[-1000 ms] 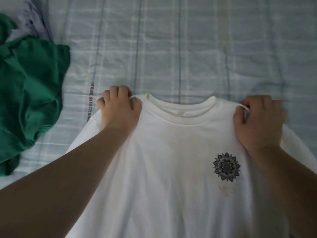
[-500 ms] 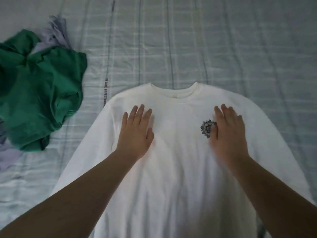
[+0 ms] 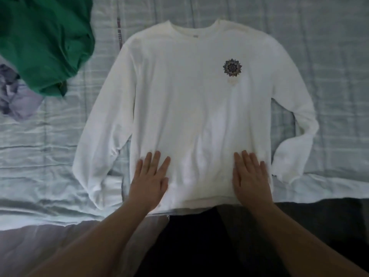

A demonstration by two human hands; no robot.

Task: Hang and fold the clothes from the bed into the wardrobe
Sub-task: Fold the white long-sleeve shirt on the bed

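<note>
**As both palms press its lower front, a white shirt [image 3: 191,96] lies spread on the bed [image 3: 329,56]**

While the white shirt lies face up and flat on the pale checked bed, with its collar [image 3: 194,30] at the far end and its hem at the near edge, the left hand [image 3: 149,180] and right hand [image 3: 250,180] rest palm-down on its lower front, just above the hem. The fingers of both hands are straight and slightly spread, and they grip nothing. Each long sleeve runs down beside the body. A dark mandala print [image 3: 232,67] marks the chest. A crumpled green garment [image 3: 44,43] and a lilac garment [image 3: 20,104] lie well apart to the left.
</note>
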